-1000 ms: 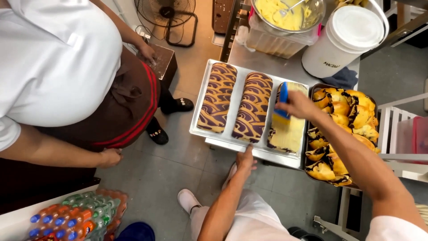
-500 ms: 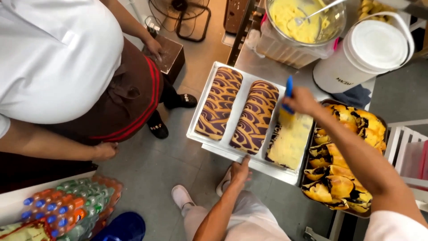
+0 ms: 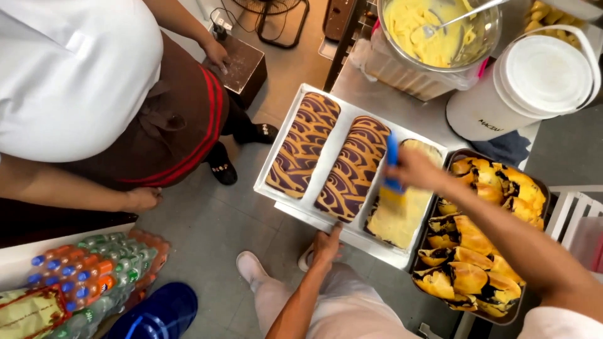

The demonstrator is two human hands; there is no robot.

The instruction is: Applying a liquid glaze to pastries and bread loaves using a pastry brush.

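Note:
My right hand [image 3: 418, 171] grips a blue-handled pastry brush [image 3: 392, 168], its bristles on a flat yellow cake [image 3: 397, 216] in the right lane of a white metal tray [image 3: 279, 168]. Two brown-and-purple swirl-patterned loaves [image 3: 303, 144] [image 3: 353, 168] lie side by side in the tray's left lanes. My left hand [image 3: 328, 243] holds the tray's near edge. My light trousers and a white shoe [image 3: 251, 269] show below.
A dark pan of yellow-and-brown pastries [image 3: 483, 232] sits right of the tray. A steel bowl of yellow batter [image 3: 440, 28] and a white lidded bucket [image 3: 534, 81] stand behind. A co-worker in a white shirt and brown apron [image 3: 169, 119] stands left. Shrink-wrapped bottles [image 3: 94, 270] lie on the floor.
My right hand has drawn the brush down the yellow cake toward me. The camera has tilted slightly. My left hand stays on the tray edge.

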